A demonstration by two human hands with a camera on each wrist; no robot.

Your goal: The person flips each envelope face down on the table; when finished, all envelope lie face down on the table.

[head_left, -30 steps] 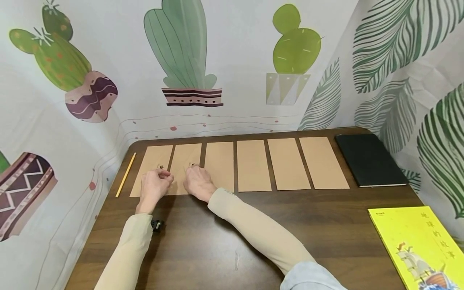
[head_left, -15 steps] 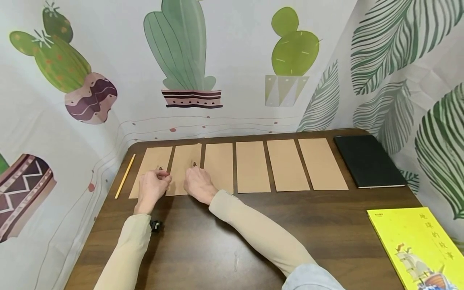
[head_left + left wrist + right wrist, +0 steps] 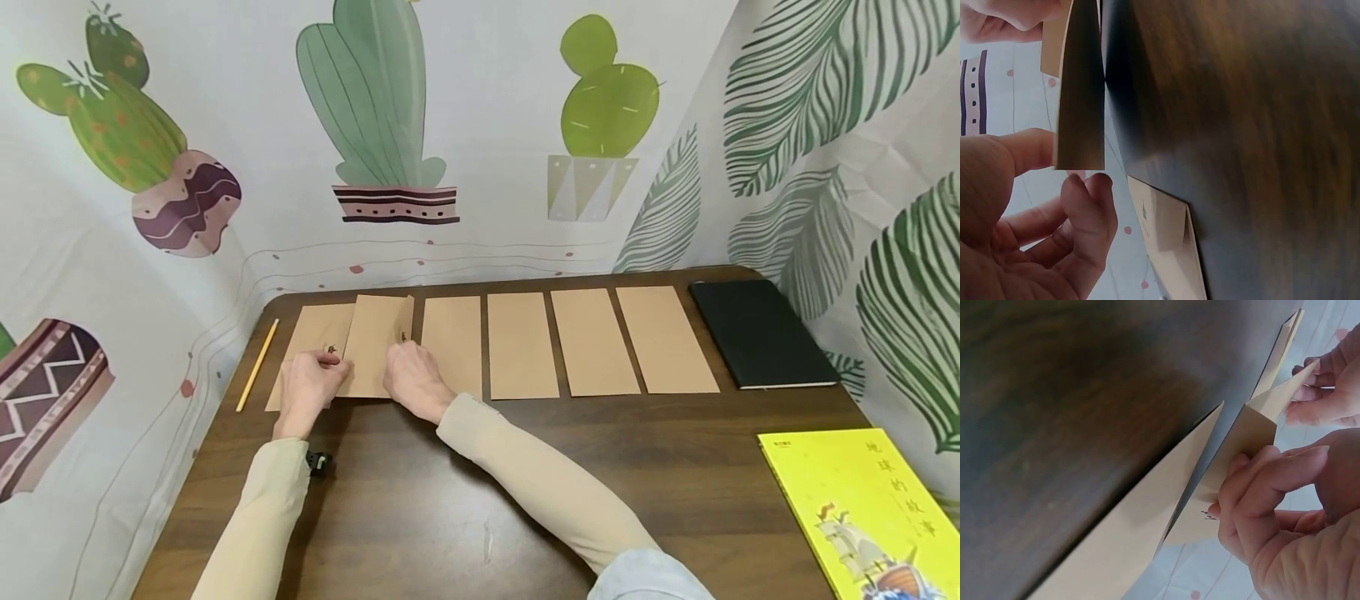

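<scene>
Second from the left in the row, a brown kraft-paper booklet (image 3: 375, 333) has its left panel lifted off the table. My left hand (image 3: 311, 385) pinches the near left corner of that panel, also visible in the right wrist view as a raised flap (image 3: 1285, 387). With curled fingers, my right hand (image 3: 418, 382) holds the right part of the same booklet, beside a small dark print (image 3: 1209, 515). The leftmost booklet (image 3: 318, 325) lies partly under my left hand and the lifted panel. In the left wrist view the raised panel (image 3: 1082, 112) stands nearly edge-on.
Several similar brown booklets (image 3: 522, 346) continue the row to the right. A yellow pencil-like stick (image 3: 258, 365) lies at the left edge. A black notebook (image 3: 765, 333) and a yellow book (image 3: 862, 508) are on the right. A printed cloth (image 3: 495, 125) backs the table (image 3: 525, 475).
The second booklet's left panel has risen and shifted slightly left, now overlapping the first booklet's edge. My left hand has moved a little left; the right hand stays nearly in place.
</scene>
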